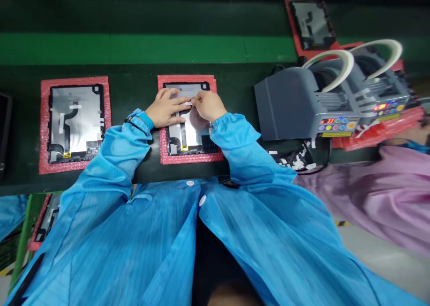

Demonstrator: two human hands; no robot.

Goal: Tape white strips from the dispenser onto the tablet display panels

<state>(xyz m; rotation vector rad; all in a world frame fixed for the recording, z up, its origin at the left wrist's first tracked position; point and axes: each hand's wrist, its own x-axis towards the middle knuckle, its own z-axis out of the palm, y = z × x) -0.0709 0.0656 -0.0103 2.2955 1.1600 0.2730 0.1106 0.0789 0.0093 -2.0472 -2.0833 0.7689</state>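
The left hand (167,107) lies with fingers spread, resting on a display panel (193,133) near the table's (134,86) front edge. The right hand (207,105) is curled, thumb and forefinger pinched together at the panel's upper middle; whether they grip anything is too small to tell. Red bubble wrap (163,156) borders the panel. Strips of table top separate it from a second panel (83,122) leftward and a grey tape dispenser (285,104) rightward.
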